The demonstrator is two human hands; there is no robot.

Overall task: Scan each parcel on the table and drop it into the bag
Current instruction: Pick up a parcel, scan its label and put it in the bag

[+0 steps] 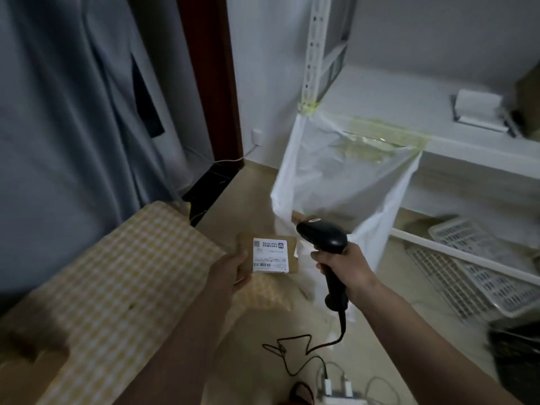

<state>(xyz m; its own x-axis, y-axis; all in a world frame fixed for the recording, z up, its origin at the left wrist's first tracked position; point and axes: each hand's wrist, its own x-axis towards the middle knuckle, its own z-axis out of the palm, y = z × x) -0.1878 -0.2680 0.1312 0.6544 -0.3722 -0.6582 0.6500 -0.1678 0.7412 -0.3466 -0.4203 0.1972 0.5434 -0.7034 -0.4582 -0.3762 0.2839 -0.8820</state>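
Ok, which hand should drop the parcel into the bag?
Left. The left hand already holds the parcel just beside the bag; the right hand is occupied gripping the scanner.

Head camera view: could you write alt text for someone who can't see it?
A person's left hand holds a brown parcel, label up, while the right hand grips a black barcode scanner beside it. Behind hangs a white plastic bag taped to a shelf; a checked table lies left.
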